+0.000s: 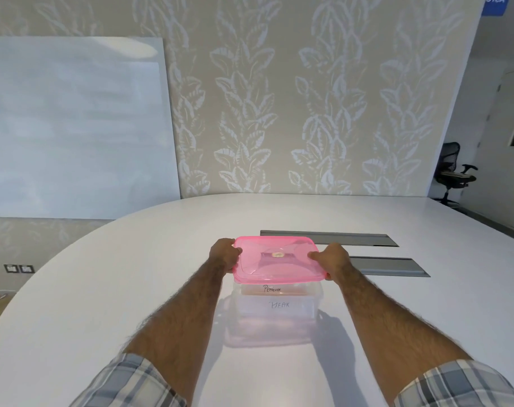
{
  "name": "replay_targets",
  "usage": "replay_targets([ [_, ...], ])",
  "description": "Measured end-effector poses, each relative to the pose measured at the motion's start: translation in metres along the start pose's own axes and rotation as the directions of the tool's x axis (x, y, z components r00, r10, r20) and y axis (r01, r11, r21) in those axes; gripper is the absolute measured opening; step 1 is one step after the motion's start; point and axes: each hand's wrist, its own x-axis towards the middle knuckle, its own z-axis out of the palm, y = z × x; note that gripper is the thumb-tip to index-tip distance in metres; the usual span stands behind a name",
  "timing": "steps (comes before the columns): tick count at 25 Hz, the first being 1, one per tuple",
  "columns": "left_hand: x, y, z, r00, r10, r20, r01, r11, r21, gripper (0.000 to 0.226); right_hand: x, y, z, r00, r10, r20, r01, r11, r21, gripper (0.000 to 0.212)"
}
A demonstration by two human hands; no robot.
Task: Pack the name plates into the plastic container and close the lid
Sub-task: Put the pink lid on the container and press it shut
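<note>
A clear plastic container stands on the white table in front of me. A translucent pink lid lies on top of it. My left hand grips the lid's left edge and my right hand grips its right edge, thumbs on top. Through the near wall I see name plates inside, one reading "Penguin" and a lower one with handwriting I cannot read well. Whether the lid is pressed fully down I cannot tell.
Two grey cable slots are set into the table behind and right of the container. A whiteboard leans on the patterned wall at left. An office chair stands at the far right.
</note>
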Motion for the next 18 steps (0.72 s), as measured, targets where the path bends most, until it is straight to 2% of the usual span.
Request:
replay_targets([
  [7,0.007,-0.019,0.016,0.998,-0.052,-0.033,0.057,0.986,0.157,0.046,0.016,0.015,0.013,0.998,-0.016,0.069,0.022,0.997,-0.079,0.029],
  [12,0.019,-0.021,0.024,1.0,0.009,-0.001,-0.008,0.952,0.307,0.045,0.022,0.019,0.02,0.996,0.039,0.077,-0.027,0.988,-0.15,0.019],
  [18,0.031,-0.025,0.02,0.998,0.06,0.011,-0.058,0.903,0.426,0.035,0.025,0.015,0.03,0.994,0.066,0.089,-0.051,0.986,-0.159,0.017],
])
